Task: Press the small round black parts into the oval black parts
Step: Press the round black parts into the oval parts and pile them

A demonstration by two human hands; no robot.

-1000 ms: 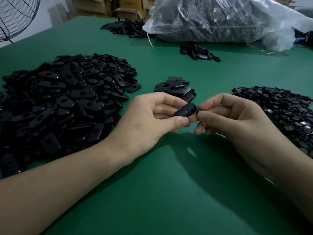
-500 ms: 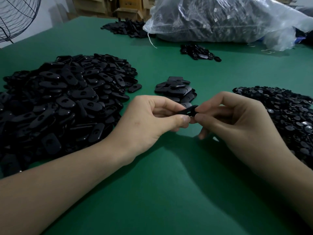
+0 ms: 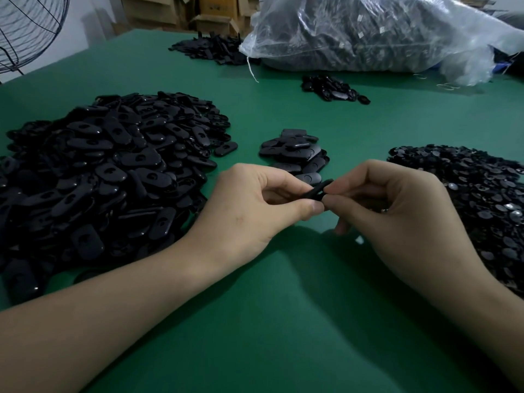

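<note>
One oval black part is pinched edge-on between both hands above the green table. My left hand grips its near end with thumb and forefinger. My right hand pinches its far end; any small round part there is hidden by the fingers. A big heap of oval black parts lies to the left. A heap of small round black parts lies to the right. A small stack of oval parts sits just behind my hands.
At the back lies a large clear plastic bag of dark parts, with two smaller piles of black parts near it. A wire fan guard stands at the far left, cardboard boxes behind the table.
The oval part has turned from showing its broad face to edge-on. My right hand's fingertips have closed in on it; both hands stay in the same spot.
</note>
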